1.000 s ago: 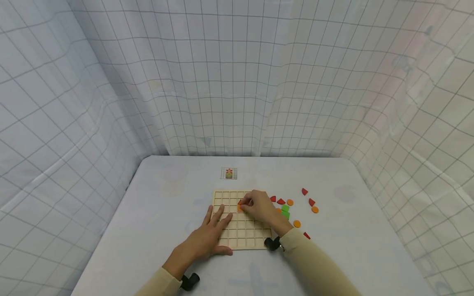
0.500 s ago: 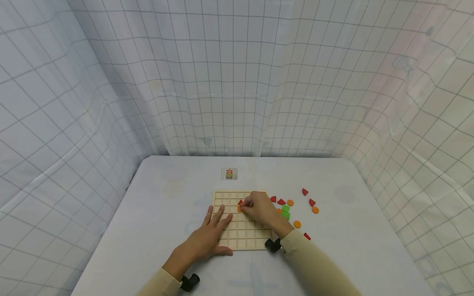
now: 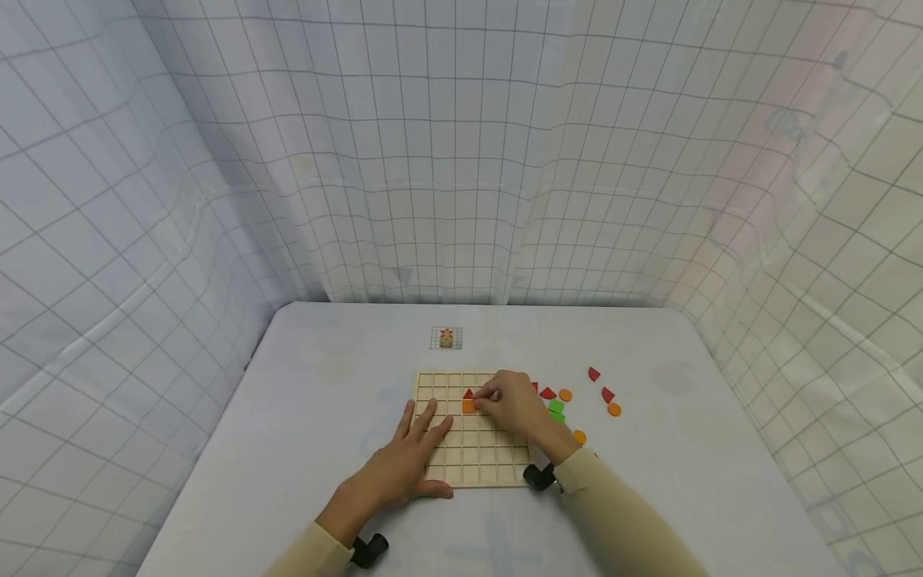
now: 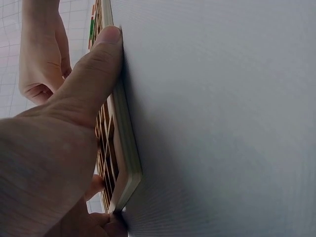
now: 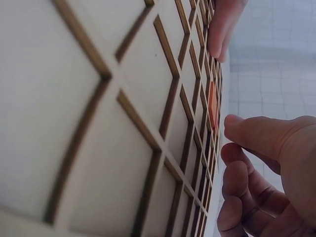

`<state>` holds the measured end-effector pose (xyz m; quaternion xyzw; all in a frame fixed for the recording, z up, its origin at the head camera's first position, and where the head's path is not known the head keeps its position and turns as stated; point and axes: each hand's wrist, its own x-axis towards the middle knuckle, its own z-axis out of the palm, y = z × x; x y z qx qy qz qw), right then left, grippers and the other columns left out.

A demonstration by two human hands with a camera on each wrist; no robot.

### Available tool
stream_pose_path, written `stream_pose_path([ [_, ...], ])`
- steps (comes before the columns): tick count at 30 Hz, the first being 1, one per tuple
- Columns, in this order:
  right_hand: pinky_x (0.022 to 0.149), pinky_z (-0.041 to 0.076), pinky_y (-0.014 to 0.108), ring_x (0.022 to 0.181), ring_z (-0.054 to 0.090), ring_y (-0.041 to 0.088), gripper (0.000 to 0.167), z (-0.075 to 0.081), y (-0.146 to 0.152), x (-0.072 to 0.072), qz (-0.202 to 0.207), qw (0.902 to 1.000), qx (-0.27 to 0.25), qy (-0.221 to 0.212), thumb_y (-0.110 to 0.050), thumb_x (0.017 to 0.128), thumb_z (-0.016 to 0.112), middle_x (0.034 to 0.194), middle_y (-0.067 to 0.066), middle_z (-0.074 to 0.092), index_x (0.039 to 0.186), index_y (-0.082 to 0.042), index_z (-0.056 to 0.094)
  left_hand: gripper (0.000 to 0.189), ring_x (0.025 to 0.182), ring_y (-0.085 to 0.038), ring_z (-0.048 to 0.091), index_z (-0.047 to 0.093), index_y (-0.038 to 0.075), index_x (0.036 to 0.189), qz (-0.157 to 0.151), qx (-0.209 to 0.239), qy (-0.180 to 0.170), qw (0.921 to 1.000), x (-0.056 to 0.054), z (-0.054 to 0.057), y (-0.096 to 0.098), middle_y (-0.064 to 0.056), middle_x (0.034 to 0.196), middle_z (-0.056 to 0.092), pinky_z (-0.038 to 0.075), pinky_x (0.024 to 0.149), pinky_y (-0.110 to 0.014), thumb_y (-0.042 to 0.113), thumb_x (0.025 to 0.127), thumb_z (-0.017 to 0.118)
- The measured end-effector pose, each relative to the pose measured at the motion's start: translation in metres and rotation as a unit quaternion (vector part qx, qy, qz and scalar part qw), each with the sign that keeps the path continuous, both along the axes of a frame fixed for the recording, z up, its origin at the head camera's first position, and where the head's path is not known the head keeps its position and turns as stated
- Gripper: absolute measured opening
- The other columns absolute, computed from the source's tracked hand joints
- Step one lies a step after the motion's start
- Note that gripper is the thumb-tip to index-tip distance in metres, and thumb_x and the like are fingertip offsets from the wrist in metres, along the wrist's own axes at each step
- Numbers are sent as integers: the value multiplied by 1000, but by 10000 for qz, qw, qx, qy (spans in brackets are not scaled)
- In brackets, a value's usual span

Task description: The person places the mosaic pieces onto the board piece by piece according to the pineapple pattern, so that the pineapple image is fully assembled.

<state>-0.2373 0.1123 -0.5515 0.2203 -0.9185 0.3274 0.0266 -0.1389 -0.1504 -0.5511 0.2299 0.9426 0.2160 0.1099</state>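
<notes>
- I find the orange square piece (image 3: 469, 407) lying in a cell of the gridded wooden board (image 3: 476, 473), left of the board's centreline in its far half; a red pointed piece (image 3: 469, 394) lies just beyond it, towards the board's far edge.
- My right hand (image 3: 513, 403) hovers just beside both pieces, fingers bent, thumb and forefinger slightly parted; I see nothing between them.
- My left hand (image 3: 406, 465) is spread over the board's left side, thumb along the near edge, grasping nothing.
- For seating pieces well, I'd judge: steady the board with that palm, square each piece to its cell, then press flat without nudging its neighbour.
- Right of the board lie green square tiles (image 3: 556, 406), red wedge pieces (image 3: 548, 393) and orange discs (image 3: 566, 395); my right arm partly hides that side.
- Beyond the board's far edge lies a small patterned card (image 3: 446, 338), unobstructed.
</notes>
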Motion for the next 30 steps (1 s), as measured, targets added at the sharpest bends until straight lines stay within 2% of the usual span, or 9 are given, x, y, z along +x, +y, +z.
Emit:
stream_pose_path([
  [10, 78, 61, 29, 84, 69, 12, 7, 6, 19, -3, -352, 9993, -118, -16, -11, 103, 89, 99, 4, 83, 109, -10, 92, 121, 180, -64, 6, 40, 13, 182, 26, -15, 24, 10000, 0, -2, 0, -25, 195, 17, 63, 110, -75, 63, 88, 97],
  [15, 80, 63, 30, 86, 70, 13, 11, 2, 31, -5, -580, 9981, -183, -44, -13, 105, 89, 100, 5, 81, 115, -9, 91, 121, 180, -63, 5, 39, 14, 183, 22, -19, 12, 10000, 0, -2, 0, -24, 196, 16, 62, 112, -75, 64, 88, 96],
  [22, 77, 55, 28, 88, 66, 15, 15, -3, 50, -5, -1118, 9930, -271, -251, -17, 110, 83, 100, 5, 76, 122, -10, 89, 122, 180, -64, 4, 38, 14, 183, -22, 4, 33, 10000, 0, -5, 0, -25, 196, 14, 63, 109, -75, 64, 89, 96],
  [26, 73, 51, 26, 87, 63, 17, 18, -4, 59, -4, -1288, 9908, -316, -276, -14, 110, 80, 102, 9, 75, 125, -8, 87, 122, 180, -64, 5, 38, 14, 184, -18, 7, 55, 10000, -2, -7, -1, -25, 196, 14, 64, 108, -75, 64, 89, 96],
  [30, 76, 52, 27, 88, 64, 16, 20, -6, 68, -2, -1357, 9895, -286, -403, -15, 110, 81, 103, 8, 75, 128, -8, 85, 122, 180, -64, 4, 37, 15, 184, -13, -33, 66, 10000, -3, -10, -1, -25, 196, 14, 62, 113, -73, 64, 89, 95],
])
